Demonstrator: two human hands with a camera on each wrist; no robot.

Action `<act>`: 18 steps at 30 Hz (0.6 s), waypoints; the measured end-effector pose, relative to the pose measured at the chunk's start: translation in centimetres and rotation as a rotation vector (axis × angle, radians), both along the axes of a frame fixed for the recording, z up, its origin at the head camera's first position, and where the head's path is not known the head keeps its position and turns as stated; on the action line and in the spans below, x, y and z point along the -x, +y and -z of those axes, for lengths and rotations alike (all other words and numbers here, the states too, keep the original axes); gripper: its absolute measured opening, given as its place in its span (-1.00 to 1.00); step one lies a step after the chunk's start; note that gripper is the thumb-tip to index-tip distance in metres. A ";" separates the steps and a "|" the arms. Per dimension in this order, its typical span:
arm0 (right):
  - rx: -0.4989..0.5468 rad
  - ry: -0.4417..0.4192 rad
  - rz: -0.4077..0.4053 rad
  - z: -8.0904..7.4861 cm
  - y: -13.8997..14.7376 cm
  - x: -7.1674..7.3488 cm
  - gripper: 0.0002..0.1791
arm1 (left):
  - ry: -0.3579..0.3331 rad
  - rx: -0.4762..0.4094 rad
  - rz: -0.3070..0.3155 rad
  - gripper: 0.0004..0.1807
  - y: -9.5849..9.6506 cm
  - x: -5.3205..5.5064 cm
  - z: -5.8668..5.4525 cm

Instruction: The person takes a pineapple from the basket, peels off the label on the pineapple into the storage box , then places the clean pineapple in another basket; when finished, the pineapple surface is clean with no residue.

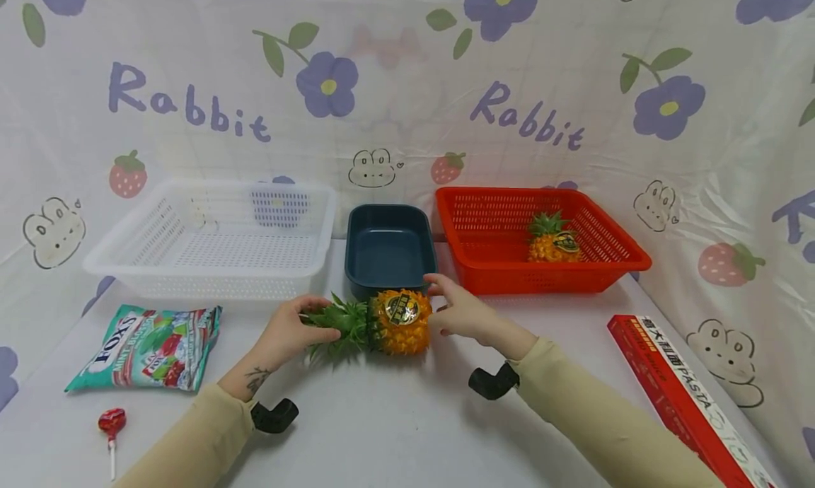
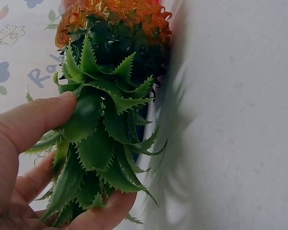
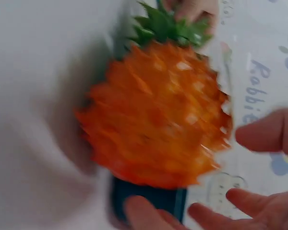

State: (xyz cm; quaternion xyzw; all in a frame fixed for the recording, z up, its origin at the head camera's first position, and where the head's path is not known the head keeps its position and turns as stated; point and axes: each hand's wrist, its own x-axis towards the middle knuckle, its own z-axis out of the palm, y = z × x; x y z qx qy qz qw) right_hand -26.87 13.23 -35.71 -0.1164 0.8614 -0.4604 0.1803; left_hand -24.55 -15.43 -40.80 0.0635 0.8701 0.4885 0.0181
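A pineapple (image 1: 402,322) with a black and gold label lies sideways in front of the dark blue tray (image 1: 390,276), its leafy crown pointing left. My left hand (image 1: 298,332) grips the crown (image 2: 96,139), thumb on one side and fingers round the other. At the fruit's orange end, my right hand (image 1: 467,311) is spread with loosely bent fingers. In the right wrist view its thumb (image 3: 264,132) stands apart from the orange body (image 3: 156,115). Whether the pineapple touches the table is hard to tell.
Back left stands a white basket (image 1: 210,284). A red basket (image 1: 528,279) at back right holds a second pineapple (image 1: 554,247). Toward the left lie a green candy bag (image 1: 149,350) and a red lollipop (image 1: 112,423). A long pasta box (image 1: 688,396) lies along the right.
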 end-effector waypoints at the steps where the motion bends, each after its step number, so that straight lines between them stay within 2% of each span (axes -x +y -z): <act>1: -0.001 0.031 0.014 -0.5 0.1 0.1 -0.23 | 0.002 0.001 0.000 -0.39 0.0 0.0 0.0; 4: -0.007 0.145 0.044 -1.7 0.2 0.3 -0.50 | 0.006 -0.002 0.004 -0.39 0.0 -0.1 0.0; 7: -0.065 0.245 0.022 -2.4 -0.2 0.4 -0.65 | 0.012 -0.007 0.005 -0.40 0.0 -0.1 -0.1; 12: -0.233 0.372 -0.084 -2.2 -1.5 0.5 -0.72 | 0.016 -0.007 0.000 -0.40 0.1 -0.1 -0.1; 18: -0.347 0.439 -0.148 -1.8 -2.4 0.8 -0.79 | 0.020 -0.006 -0.002 -0.40 0.1 -0.1 -0.1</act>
